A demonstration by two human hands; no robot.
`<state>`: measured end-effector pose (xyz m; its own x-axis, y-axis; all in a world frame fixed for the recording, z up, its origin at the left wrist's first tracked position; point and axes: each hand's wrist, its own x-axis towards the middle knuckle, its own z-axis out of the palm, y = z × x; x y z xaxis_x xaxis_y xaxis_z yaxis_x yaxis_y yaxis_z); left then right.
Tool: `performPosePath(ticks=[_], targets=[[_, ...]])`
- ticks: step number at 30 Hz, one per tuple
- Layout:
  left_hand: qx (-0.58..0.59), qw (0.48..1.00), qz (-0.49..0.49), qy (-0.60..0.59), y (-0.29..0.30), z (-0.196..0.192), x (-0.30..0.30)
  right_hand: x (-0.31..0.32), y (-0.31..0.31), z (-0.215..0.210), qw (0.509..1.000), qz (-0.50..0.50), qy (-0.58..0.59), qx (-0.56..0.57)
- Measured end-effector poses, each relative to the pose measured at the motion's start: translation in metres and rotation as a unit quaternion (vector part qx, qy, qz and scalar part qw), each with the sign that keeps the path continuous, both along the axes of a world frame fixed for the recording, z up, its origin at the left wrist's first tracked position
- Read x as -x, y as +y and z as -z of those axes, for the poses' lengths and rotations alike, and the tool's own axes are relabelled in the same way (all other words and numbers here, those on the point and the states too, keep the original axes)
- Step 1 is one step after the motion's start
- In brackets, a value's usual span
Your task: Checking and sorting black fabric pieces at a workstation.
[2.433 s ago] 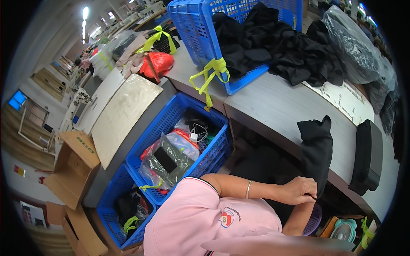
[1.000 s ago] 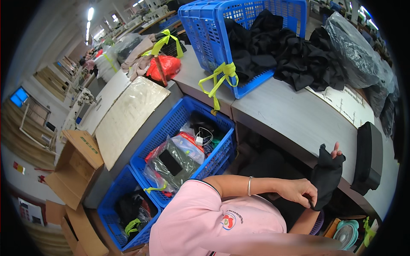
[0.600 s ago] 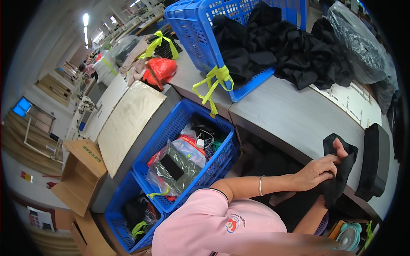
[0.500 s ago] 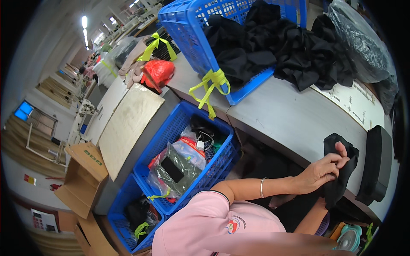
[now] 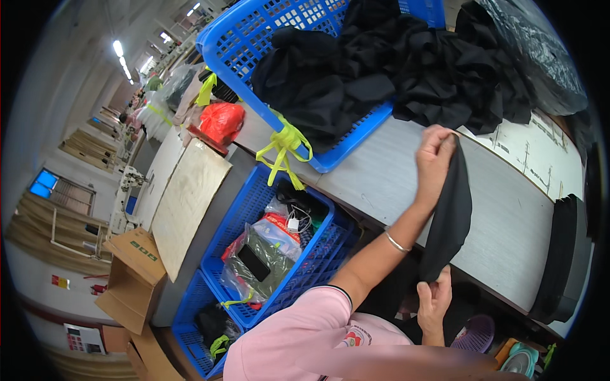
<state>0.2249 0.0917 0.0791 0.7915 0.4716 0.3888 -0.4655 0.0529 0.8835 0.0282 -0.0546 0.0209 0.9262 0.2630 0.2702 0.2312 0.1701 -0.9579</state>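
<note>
A narrow piece of black fabric (image 5: 452, 197) is stretched between my two hands over the near edge of the grey table. My left hand (image 5: 434, 155), with a bracelet on its wrist, pinches the far end of the piece. Closer to my body, my right hand (image 5: 436, 301) grips the lower end between thumb and fingers. Beyond my left hand, a heap of black fabric (image 5: 445, 82) spills out of a tipped blue plastic basket (image 5: 308, 143) onto the table.
Left of me stand blue baskets (image 5: 279, 286) with bagged items and a black phone (image 5: 253, 263). An open cardboard box (image 5: 136, 273) is farther left. A black box-like object (image 5: 559, 260) lies on the table's right side, and a purple basket (image 5: 475, 333) below it.
My left hand has moved left and away from me, drawing the black fabric out long. My right hand has come left and now shows at its lower end. The view has shifted slightly.
</note>
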Motion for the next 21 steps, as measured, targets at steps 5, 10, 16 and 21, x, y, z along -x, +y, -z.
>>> performPosePath(ticks=[5,10,16,21], targets=[[-0.043,0.999,0.032,-0.011,-0.011,-0.036,0.049,0.013,-0.059,0.021,0.971,0.014,0.189,-0.149],[-0.12,0.975,0.187,0.03,-0.049,-0.028,0.107,-0.007,-0.062,-0.004,0.95,0.307,-0.056,0.03],[-0.136,0.946,0.267,0.126,-0.056,-0.022,0.145,-0.011,-0.055,-0.038,0.933,0.321,-0.013,0.165],[0.074,0.961,0.192,0.187,-0.02,-0.001,0.132,-0.012,-0.092,-0.018,0.924,0.356,0.113,-0.087]])
